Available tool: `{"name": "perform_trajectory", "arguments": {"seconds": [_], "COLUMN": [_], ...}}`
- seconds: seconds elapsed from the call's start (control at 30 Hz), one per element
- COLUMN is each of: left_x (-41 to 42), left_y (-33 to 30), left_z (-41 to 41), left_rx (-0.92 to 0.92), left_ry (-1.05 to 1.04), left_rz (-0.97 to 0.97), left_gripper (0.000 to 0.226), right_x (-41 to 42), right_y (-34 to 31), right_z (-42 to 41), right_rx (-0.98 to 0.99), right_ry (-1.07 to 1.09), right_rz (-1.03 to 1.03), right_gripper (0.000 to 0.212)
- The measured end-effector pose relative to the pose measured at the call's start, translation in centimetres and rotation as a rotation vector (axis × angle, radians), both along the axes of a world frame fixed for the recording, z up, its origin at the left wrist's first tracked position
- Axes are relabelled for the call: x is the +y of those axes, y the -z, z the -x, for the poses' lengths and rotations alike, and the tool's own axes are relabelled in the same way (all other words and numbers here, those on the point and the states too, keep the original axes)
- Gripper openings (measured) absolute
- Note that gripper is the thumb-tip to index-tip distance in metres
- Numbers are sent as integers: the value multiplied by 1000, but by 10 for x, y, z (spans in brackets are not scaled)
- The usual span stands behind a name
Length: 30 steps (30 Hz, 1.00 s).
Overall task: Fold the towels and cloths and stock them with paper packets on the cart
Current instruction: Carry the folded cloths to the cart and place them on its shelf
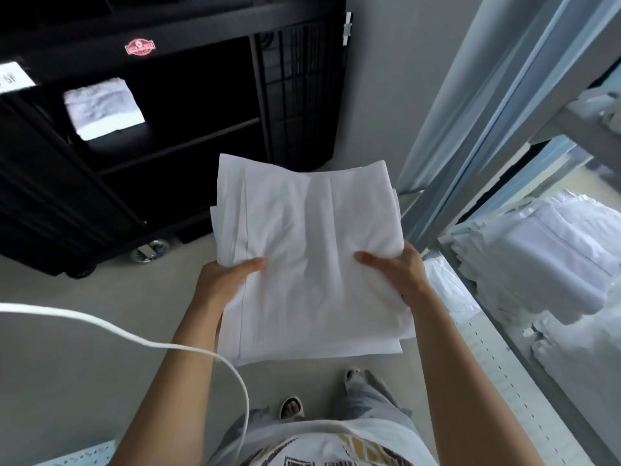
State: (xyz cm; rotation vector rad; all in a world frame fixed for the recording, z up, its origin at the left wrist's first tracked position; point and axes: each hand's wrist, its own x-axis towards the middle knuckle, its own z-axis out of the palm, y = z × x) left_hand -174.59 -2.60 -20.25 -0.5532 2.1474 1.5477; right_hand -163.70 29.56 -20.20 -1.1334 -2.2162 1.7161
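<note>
I hold a stack of folded white cloths (305,250) flat in front of me, above the floor. My left hand (225,277) grips its left edge with the thumb on top. My right hand (396,270) grips the right edge the same way. The black cart (188,105) stands ahead to the left, its open shelves facing me. One folded white towel (102,109) lies on an upper shelf of the cart.
A metal shelving rack (504,136) on the right holds piles of white linen (544,257). A white cable (141,341) arcs across the lower left. The cart's wheel (151,250) rests on the grey floor. My feet (292,406) are below.
</note>
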Motion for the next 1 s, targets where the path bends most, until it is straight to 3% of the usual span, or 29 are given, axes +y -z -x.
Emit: {"name": "perform_trajectory", "arguments": {"seconds": [0.37, 0.6, 1.0], "left_x": [68, 103, 96], "left_y": [14, 13, 23], "left_z": [102, 164, 220], "left_rx": [-35, -80, -106], "left_ry": [-113, -222, -426], "left_rz": [13, 62, 73], "left_gripper": [50, 57, 57], "right_x": [77, 121, 112], "right_y": [25, 29, 49], "right_z": [143, 246, 364], "right_rx": [-89, -91, -138], "right_ry": [-125, -256, -462], "right_rz": [-21, 6, 47], "right_gripper": [75, 81, 81]}}
